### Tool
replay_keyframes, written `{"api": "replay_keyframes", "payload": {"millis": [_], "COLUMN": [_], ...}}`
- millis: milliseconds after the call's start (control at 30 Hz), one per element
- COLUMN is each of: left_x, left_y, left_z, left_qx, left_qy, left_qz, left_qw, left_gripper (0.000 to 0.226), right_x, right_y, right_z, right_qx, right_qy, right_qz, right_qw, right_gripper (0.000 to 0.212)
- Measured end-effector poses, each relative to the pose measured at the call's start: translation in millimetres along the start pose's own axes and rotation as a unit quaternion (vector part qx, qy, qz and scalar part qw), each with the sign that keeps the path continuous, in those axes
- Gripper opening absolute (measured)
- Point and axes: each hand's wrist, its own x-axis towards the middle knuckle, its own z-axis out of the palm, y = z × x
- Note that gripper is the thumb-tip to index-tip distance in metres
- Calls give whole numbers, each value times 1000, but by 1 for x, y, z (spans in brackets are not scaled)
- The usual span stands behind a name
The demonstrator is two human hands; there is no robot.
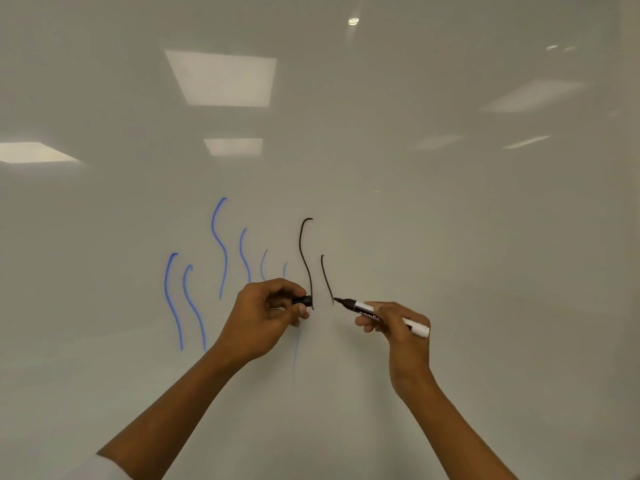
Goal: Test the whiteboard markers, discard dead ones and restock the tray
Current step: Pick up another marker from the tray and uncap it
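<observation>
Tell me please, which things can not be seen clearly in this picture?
- Marker tray: outside the head view.
- Marker label: partly covered by the right hand.
- Cap: mostly hidden inside the left hand.
- Whiteboard edges: cut off by the frame.

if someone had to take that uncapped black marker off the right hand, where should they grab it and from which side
Judging from this view, grip the black marker by its white rear end, which sticks out past the right hand toward the lower right. Come from that side: the inked tip points left at the whiteboard, and fingers cover the middle barrel.
</observation>
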Motion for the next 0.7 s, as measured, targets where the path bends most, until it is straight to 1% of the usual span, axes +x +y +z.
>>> {"api": "replay_keyframes", "payload": {"millis": [67,200,367,500,600,700], "left_x": [-3,-9,-14,-21,-26,-31], "left_y": [-3,-4,-3,-3,-4,-4], "left_z": [6,15,24,36,46,57], "left_qx": [-36,-73,-70,-53,-64,-86], "left_qy": [-13,-36,-67,-96,-110,-117], "left_qz": [-5,-3,5,-1,-19,-45], "left_qw": [999,997,995,994,992,988], "left_gripper": [17,17,18,15,12,11], "right_x": [3,0,-5,-12,-17,-21], "right_y": [-6,-10,-7,-7,-9,-6], "right_z": [-4,-11,-19,-28,-39,-52], "right_qx": [34,49,30,32,40,45], "right_qy": [-16,-53,-82,-121,-154,-162], "right_qz": [29,46,68,106,135,161], "right_qw": [999,996,994,987,978,973], "right_gripper": [27,28,28,26,23,22]}}
